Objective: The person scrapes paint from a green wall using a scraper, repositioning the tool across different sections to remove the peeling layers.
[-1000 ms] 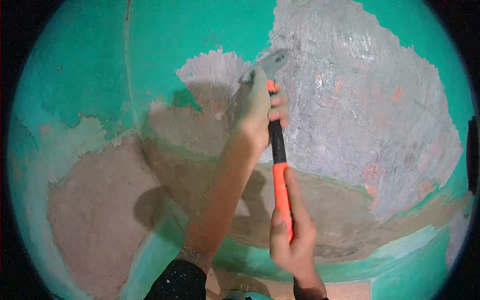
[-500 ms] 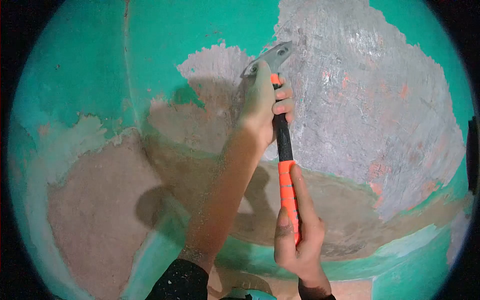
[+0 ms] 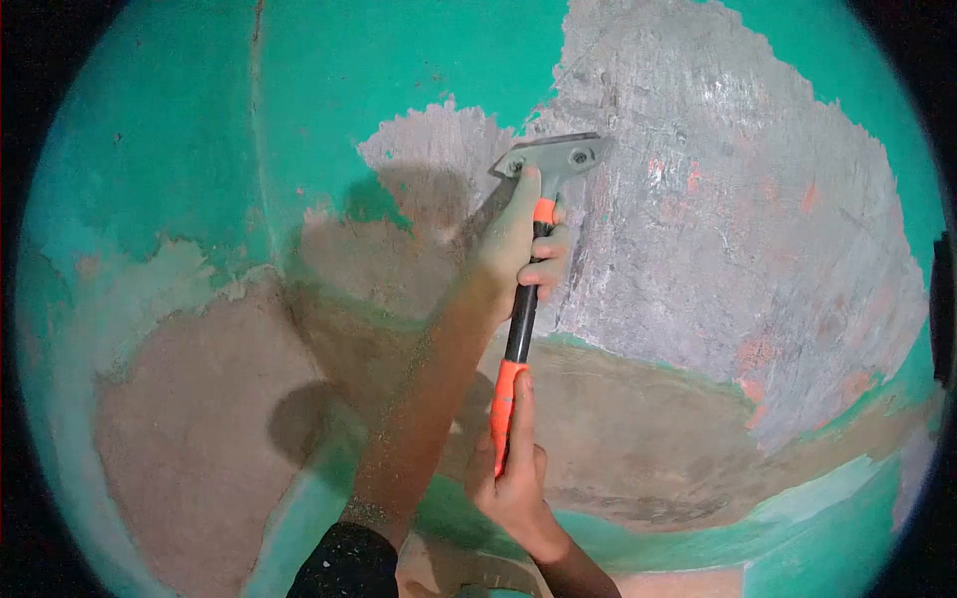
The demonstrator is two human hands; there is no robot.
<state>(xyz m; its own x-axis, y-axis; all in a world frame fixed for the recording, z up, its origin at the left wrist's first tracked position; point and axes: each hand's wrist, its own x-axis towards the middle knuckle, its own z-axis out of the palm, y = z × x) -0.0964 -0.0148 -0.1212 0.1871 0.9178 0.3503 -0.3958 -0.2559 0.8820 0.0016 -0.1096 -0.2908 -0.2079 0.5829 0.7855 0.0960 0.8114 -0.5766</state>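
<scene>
Both of my hands grip one long-handled scraper (image 3: 520, 317), with a black shaft, orange grips and a wide grey head held up at the wall. High on the shaft, just below the head, is my left hand (image 3: 520, 244), its thumb laid along the neck and its fingers wrapped round. My right hand (image 3: 516, 488) closes on the lower orange grip, with the index finger stretched along it. The head overlaps the border between green paint (image 3: 469, 50) and a large bare grey patch (image 3: 738, 209). Pale dust coats my left forearm.
A brownish bare patch (image 3: 199, 439) spreads over the lower left of the wall. Below the grey area runs a curved brown band (image 3: 638, 429) edged with green. A thin crack (image 3: 256, 130) goes down the upper left. Something dark (image 3: 942, 309) stands at the right edge.
The scraper's head has moved down and slightly right, and its blade has turned closer to level. My right hand and the handle's lower end have swung left and down.
</scene>
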